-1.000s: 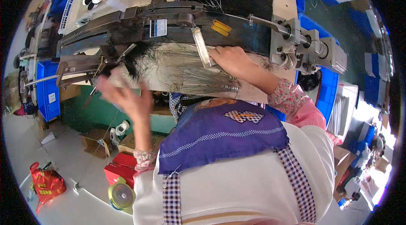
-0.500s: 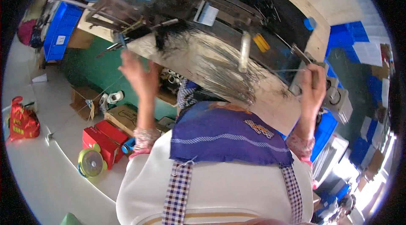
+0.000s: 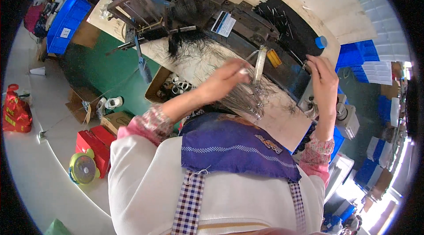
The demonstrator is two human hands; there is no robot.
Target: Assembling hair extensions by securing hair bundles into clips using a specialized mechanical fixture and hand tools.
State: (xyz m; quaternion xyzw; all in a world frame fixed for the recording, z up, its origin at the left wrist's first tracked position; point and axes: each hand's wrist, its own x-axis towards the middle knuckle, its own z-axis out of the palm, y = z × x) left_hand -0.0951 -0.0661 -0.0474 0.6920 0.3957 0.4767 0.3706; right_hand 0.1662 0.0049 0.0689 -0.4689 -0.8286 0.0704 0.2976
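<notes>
My left hand (image 3: 226, 80) is over a bundle of thin metal wires (image 3: 240, 100) on the pale bench, beside an upright whitish bar (image 3: 259, 64). Its fingers are drawn together, and what they pinch, if anything, is too small to tell. At the right end of a long dark metal machine (image 3: 198, 9), my right hand (image 3: 323, 76) has its fingers bent round a small metal part (image 3: 304, 64), mostly hidden by the fingertips. A lever with a blue-grey grip (image 3: 144, 69) hangs from the machine's left end, apart from both hands.
A yellow piece (image 3: 274, 58) and a white card (image 3: 223, 23) lie on the machine. Black bristle-like scraps (image 3: 183, 42) litter the bench. Behind is a black mat (image 3: 287, 25) with loose wires and a blue cap (image 3: 321, 42). An open box (image 3: 154, 89) stands below the bench edge.
My left hand has swung right, from beside the machine's left end to over the wires. My right hand stays at the right end. The blue-grey grip now shows plainly; the whole view has shifted slightly.
</notes>
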